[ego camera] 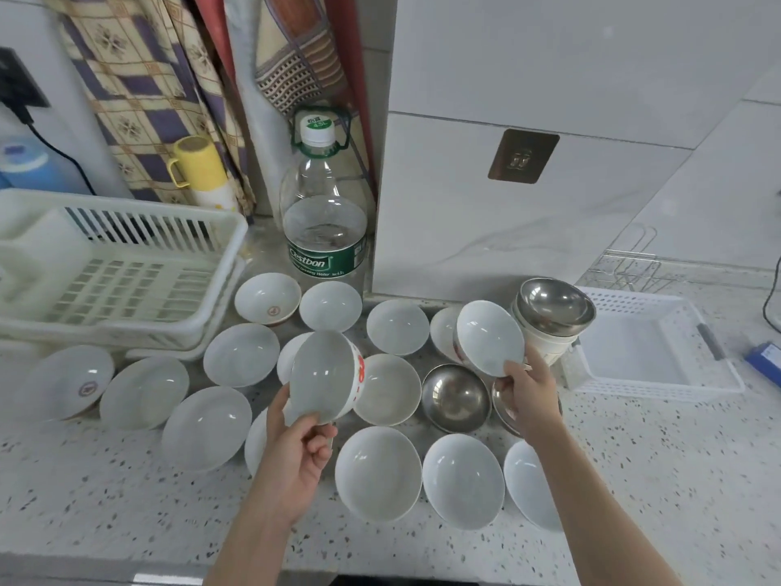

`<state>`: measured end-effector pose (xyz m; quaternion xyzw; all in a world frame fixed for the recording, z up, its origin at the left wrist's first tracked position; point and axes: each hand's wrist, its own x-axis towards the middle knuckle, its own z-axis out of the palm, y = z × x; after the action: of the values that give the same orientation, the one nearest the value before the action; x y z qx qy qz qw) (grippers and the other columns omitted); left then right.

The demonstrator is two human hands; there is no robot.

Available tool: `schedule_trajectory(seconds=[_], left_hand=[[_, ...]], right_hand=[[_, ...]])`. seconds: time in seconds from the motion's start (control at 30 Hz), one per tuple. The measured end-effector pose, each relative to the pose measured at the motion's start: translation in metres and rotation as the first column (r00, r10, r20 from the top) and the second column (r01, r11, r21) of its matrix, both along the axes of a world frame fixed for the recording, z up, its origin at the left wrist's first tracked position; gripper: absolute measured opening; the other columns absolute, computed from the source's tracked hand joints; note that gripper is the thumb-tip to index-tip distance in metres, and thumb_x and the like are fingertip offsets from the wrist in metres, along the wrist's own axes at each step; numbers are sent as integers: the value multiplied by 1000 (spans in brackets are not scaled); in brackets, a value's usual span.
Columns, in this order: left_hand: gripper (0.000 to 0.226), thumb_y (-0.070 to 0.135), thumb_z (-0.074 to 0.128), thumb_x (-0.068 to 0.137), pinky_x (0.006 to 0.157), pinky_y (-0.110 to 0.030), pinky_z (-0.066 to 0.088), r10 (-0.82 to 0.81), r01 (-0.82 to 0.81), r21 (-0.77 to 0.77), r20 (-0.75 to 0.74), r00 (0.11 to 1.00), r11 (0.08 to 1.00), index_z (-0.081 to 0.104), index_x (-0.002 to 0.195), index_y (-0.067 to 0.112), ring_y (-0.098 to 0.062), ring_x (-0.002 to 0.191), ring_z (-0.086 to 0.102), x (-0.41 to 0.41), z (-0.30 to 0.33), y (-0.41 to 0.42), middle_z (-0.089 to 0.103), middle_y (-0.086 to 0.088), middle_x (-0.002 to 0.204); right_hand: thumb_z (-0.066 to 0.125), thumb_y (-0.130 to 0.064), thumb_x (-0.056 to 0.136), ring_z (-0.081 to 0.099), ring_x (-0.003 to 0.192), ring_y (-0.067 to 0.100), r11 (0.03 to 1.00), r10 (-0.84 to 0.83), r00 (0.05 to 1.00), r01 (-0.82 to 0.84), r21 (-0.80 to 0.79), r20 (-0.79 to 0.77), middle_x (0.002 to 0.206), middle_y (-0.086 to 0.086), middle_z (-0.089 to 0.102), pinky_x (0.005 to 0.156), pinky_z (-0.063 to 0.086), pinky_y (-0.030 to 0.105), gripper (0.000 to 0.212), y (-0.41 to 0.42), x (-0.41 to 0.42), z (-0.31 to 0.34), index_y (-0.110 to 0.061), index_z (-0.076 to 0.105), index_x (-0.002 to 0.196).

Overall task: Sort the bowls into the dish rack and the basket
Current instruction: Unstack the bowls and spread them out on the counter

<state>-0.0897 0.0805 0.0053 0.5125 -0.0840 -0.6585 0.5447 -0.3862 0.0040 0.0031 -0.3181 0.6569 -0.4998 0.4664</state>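
My left hand (302, 450) pinches the rim of a white bowl with red flower print (323, 376), lifted and tilted above the counter. My right hand (530, 389) grips the rim of a second white red-patterned bowl (488, 336), also raised and tilted. Several white bowls (378, 471) lie spread over the speckled counter. A steel bowl (456, 397) sits in the middle, and another steel bowl (553, 306) tops a stack to its right. The cream dish rack (122, 264) stands at the left. The white basket (651, 344) stands at the right, with nothing in it.
A large water bottle (323, 222) stands at the back centre against a white wall panel. A yellow-capped flask (203, 171) is behind the rack. A wire rack (629, 264) sits behind the basket, a blue object (765, 361) at the far right edge.
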Motion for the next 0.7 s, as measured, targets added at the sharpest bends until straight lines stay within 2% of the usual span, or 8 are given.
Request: schedule_trajectory(seconds=[0.1,0.17,0.23,0.33,0.43,0.5,0.6,0.7], left_hand=[[52,-1,50,96,39,-17,43,-54,54,1,3,999,999,54,120,44,-10,53,54,-7,-4,-2,71,-3,65],[51,0,51,96,39,-17,42,-104,104,-1,11,994,995,54,117,46,-8,48,51,-16,-5,-5,68,-5,61],[49,1,51,96,38,-16,41,-155,156,-4,16,988,988,56,112,47,-6,43,48,-29,-6,-9,64,-7,60],[51,-3,47,96,37,-14,39,-218,218,-10,23,976,976,58,113,43,-5,43,51,-51,-7,-13,63,-6,70],[53,-5,45,97,36,-15,38,-245,245,-14,32,969,969,56,119,43,-6,43,51,-79,-9,-14,63,-8,66],[54,-4,44,97,36,-16,38,-235,235,-10,38,971,972,54,119,44,-7,45,51,-99,-10,-12,65,-6,58],[53,-2,44,97,36,-16,39,-195,195,-3,27,980,981,53,118,45,-9,48,50,-132,-11,-5,66,-5,58],[48,-3,46,96,36,-15,39,-162,162,-7,36,986,987,56,117,39,-6,44,50,-167,-11,3,65,-4,60]], right_hand=[[43,2,86,30,41,10,999,-38,997,39,-16,62,51,0,40,37,28,18,41,37,-19,2,-21,66,111],[44,1,90,27,40,9,992,-119,987,122,-15,112,49,0,41,37,25,18,37,62,-35,2,-23,67,107],[46,-3,94,32,42,9,973,-229,962,231,3,146,49,0,44,39,28,17,35,84,-51,2,-29,68,101],[46,-3,95,40,48,7,933,-358,918,359,28,168,57,0,46,41,32,17,38,110,-76,-1,-34,67,96],[45,-3,95,43,48,7,906,-423,899,418,63,115,67,4,50,40,33,16,34,124,-105,-7,-28,60,112],[44,-1,94,46,50,8,898,-437,898,432,91,45,73,8,52,40,35,17,40,125,-126,-14,-27,54,124],[47,-5,94,51,53,12,908,-387,919,394,146,-71,76,14,57,42,39,20,52,121,-154,-26,-29,44,140],[47,-7,93,55,53,11,940,-273,954,292,177,-124,80,13,63,41,41,18,54,113,-176,-37,-30,43,142]])
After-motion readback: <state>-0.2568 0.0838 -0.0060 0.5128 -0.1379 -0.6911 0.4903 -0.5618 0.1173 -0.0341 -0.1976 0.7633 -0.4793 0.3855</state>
